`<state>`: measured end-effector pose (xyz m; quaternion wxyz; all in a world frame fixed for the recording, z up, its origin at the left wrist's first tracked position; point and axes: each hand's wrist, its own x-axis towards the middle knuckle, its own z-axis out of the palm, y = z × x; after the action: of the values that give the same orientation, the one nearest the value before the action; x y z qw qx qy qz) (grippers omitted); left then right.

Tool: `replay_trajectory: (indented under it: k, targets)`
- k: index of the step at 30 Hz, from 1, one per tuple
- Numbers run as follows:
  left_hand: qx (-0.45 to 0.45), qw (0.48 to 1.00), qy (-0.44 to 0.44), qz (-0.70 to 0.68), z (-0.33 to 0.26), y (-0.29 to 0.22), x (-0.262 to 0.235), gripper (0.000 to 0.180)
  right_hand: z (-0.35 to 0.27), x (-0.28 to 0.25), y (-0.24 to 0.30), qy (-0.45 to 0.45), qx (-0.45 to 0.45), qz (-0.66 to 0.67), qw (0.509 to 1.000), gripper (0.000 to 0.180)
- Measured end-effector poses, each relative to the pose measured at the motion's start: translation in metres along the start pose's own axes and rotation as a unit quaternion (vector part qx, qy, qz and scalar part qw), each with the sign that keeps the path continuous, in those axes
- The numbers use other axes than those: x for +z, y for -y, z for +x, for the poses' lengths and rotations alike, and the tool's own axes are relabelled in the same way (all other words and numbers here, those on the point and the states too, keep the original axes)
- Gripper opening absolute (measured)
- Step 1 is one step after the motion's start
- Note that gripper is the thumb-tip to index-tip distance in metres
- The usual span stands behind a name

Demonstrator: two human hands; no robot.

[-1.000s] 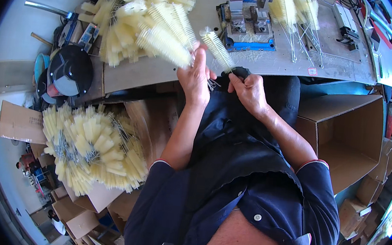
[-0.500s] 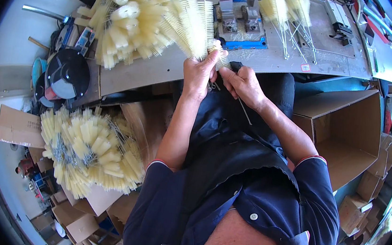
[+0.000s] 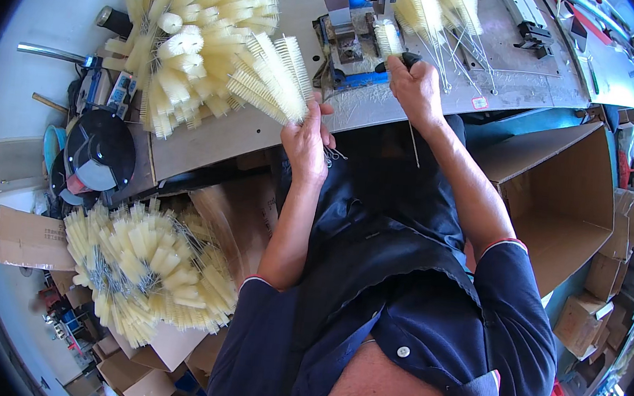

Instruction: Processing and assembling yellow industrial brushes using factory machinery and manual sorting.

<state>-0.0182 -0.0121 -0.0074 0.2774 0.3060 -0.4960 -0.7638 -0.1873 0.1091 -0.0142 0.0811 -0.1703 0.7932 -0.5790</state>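
A bundle of cream bottle brushes (image 3: 278,83) is gripped in my left hand (image 3: 307,143), bristle ends pointing up over the bench edge. Their looped wire ends (image 3: 331,155) stick out below its fingers. My right hand (image 3: 419,93) is closed around a single bottle brush (image 3: 386,38), whose bristled end points at the metal fixture (image 3: 347,44) on the bench. From under this hand a thin wire handle (image 3: 414,146) hangs toward my lap. A black piece (image 3: 410,58) shows at the right fingers; its kind is not clear.
A big pile of cream brushes (image 3: 195,41) covers the bench's left; two smaller bunches (image 3: 419,9) lie right of the fixture. More brushes (image 3: 147,258) fill a carton below left. An open cardboard box (image 3: 560,206) stands right. A black round-guarded machine (image 3: 100,150) sits left.
My hands have moved apart. The right one has carried a single brush up and right to beside the fixture, while the left keeps the bundle, slightly lower and left.
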Motion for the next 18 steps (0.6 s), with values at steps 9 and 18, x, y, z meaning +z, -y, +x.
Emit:
replay_trajectory:
  k: [9,18]
  targets:
    - [-0.002,1.000,0.010,-0.018,0.005,0.007,-0.005,0.030,0.001,0.000,0.006,-0.022,0.006,-0.035,0.999,0.048]
    - [-0.007,1.000,0.007,-0.023,0.006,0.006,-0.006,0.030,0.014,-0.002,0.024,-0.081,-0.064,-0.177,0.979,0.054]
